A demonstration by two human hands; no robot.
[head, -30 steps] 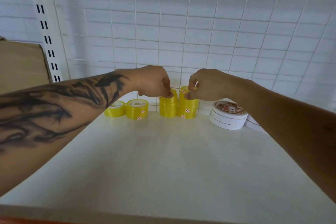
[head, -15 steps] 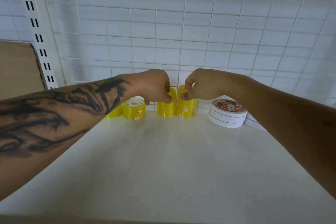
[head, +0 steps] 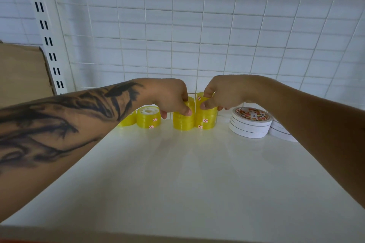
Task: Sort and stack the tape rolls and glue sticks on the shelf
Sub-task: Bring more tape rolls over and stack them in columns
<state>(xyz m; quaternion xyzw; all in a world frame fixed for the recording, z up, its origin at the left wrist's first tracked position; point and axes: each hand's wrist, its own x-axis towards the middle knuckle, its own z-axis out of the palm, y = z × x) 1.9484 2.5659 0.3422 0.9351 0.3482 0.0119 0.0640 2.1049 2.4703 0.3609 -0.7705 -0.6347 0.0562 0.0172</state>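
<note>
We pinch the two yellow tape stacks at the back of the shelf [head: 177,173], left hand [head: 169,98] on the left stack [head: 182,123], right hand [head: 219,94] on the right stack [head: 206,121], each grip pressed onto its top roll, seemingly to square them side by side.

Views: one only, a wide-angle camera worn on the head; no second view shared the scene.
Position: it stood in front of the white shelf [head: 177,183], above the board.
Direction: it faced forward and slightly down, toward the wire grid [head: 197,25] at the back.
Nearness: close; both forearms entered from the lower left and right edges and met at mid-frame.
Edges: the shelf's front lip ran along the bottom; a slotted post [head: 45,25] leaned at upper left, bent by the lens.
</note>
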